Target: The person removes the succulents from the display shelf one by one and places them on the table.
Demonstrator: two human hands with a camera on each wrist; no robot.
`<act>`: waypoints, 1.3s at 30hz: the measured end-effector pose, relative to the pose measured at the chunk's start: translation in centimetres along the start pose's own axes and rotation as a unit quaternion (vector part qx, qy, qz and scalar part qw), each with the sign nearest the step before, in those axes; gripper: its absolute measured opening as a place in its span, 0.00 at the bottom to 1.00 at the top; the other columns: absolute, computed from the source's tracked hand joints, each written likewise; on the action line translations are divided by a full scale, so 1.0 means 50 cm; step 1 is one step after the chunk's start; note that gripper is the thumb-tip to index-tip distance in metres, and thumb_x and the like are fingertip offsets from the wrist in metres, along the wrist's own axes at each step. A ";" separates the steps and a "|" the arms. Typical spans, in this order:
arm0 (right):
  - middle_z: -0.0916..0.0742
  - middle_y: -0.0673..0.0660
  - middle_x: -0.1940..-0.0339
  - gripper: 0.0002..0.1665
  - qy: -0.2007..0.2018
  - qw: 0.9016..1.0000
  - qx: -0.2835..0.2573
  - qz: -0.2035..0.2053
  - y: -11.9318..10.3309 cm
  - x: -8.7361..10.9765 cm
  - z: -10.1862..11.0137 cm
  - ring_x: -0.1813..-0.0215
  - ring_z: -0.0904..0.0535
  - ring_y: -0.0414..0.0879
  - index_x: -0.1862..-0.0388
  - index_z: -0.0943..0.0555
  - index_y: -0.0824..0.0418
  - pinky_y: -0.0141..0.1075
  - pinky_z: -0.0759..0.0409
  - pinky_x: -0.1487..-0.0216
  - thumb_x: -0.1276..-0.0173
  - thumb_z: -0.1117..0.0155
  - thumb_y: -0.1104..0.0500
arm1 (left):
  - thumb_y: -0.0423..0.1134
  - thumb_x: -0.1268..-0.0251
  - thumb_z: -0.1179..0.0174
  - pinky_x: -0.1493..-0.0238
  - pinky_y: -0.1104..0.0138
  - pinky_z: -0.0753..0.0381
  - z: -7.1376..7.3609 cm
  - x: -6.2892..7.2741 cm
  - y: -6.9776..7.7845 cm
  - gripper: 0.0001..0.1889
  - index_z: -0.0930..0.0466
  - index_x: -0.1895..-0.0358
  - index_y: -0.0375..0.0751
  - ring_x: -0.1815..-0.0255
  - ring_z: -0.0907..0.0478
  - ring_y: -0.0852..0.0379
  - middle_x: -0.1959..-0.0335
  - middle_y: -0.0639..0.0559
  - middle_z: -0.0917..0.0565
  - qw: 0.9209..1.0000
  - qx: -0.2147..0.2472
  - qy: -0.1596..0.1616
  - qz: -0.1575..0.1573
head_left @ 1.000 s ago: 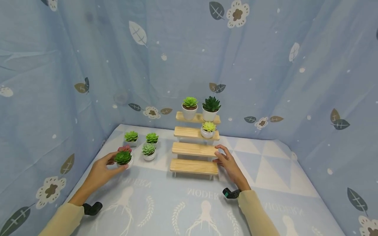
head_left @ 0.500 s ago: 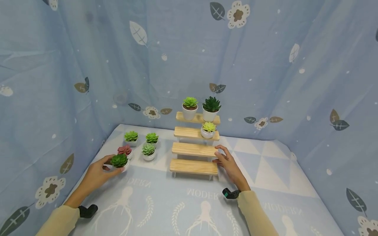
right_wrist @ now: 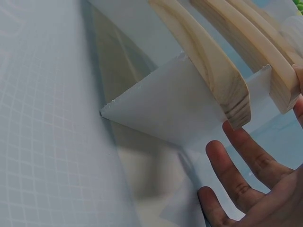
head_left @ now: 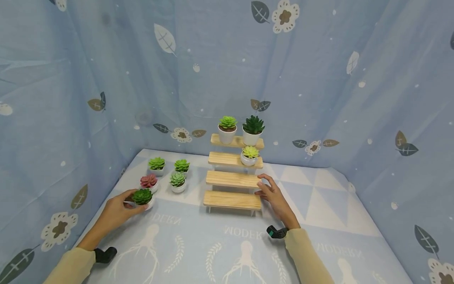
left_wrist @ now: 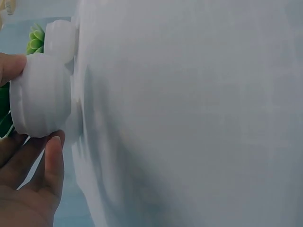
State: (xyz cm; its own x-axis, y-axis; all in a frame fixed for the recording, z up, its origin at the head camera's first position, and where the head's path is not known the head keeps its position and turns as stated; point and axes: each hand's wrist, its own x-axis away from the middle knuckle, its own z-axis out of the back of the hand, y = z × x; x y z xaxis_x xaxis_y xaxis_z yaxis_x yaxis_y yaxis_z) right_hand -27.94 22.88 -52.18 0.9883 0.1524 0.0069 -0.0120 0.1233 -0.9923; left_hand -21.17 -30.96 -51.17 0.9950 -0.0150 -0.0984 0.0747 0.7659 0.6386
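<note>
My left hand (head_left: 118,207) holds a dark green succulent (head_left: 142,196) by its white pot (left_wrist: 41,94), thumb on one side and fingers on the other. The pot is close to the table; I cannot tell if it touches. A red succulent (head_left: 149,181) stands just behind it. With its fingers loosely curved, my right hand (head_left: 276,197) touches the right end of a wooden tiered stand (head_left: 232,200). In the right wrist view, fingertips (right_wrist: 233,132) meet a plank's end.
Several green succulents, including a pale one (head_left: 178,179), stand left of the stand. Its top tier carries a light green succulent (head_left: 227,129) and a dark one (head_left: 252,130); a yellow-green one (head_left: 250,156) sits one tier lower. A patterned curtain (head_left: 198,79) hangs behind.
My left hand has moved slightly left and nearer with the dark green succulent, so the red one behind it shows more. My right hand has stayed at the stand.
</note>
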 end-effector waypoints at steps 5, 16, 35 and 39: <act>0.20 0.65 0.35 0.30 -0.002 1.000 -0.004 0.002 0.000 -0.003 0.000 0.41 0.18 0.61 0.27 0.32 0.43 0.59 0.30 0.31 0.22 0.41 0.38 | 0.65 0.42 0.27 0.66 0.58 0.16 0.000 -0.003 -0.006 0.51 0.33 0.28 0.27 0.54 0.18 0.41 0.41 0.29 0.22 1.000 0.002 -0.003 0.005; 0.19 0.64 0.36 0.30 -0.003 1.000 -0.005 0.000 0.004 -0.003 0.000 0.41 0.18 0.60 0.27 0.32 0.43 0.59 0.30 0.31 0.23 0.40 0.37 | 0.63 0.41 0.27 0.64 0.54 0.15 -0.005 -0.002 -0.016 0.50 0.33 0.29 0.25 0.55 0.17 0.40 0.44 0.28 0.21 1.000 0.002 -0.014 0.001; 0.21 0.65 0.34 0.32 0.001 1.000 -0.005 -0.001 0.000 -0.002 -0.001 0.40 0.19 0.61 0.26 0.33 0.44 0.59 0.31 0.31 0.23 0.40 0.37 | 0.60 0.43 0.25 0.55 0.44 0.18 0.000 -0.011 -0.016 0.46 0.28 0.31 0.29 0.47 0.20 0.33 0.43 0.31 0.19 0.999 -0.014 0.011 -0.042; 0.21 0.64 0.34 0.31 0.003 1.000 -0.006 -0.004 0.000 -0.001 -0.002 0.41 0.18 0.60 0.27 0.32 0.42 0.58 0.31 0.31 0.24 0.40 0.36 | 0.58 0.39 0.26 0.52 0.39 0.21 0.012 -0.011 -0.006 0.41 0.25 0.33 0.30 0.45 0.23 0.30 0.42 0.31 0.19 0.996 -0.003 0.048 -0.071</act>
State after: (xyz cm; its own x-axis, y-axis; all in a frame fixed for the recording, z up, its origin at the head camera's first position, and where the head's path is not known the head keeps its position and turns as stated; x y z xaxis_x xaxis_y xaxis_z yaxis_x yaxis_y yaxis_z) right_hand -27.96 22.80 -52.19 0.9892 0.1459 0.0146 -0.0021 0.1137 -0.9935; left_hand -21.71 -31.57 -50.84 0.9635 -0.0616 -0.2605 0.2135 0.7637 0.6092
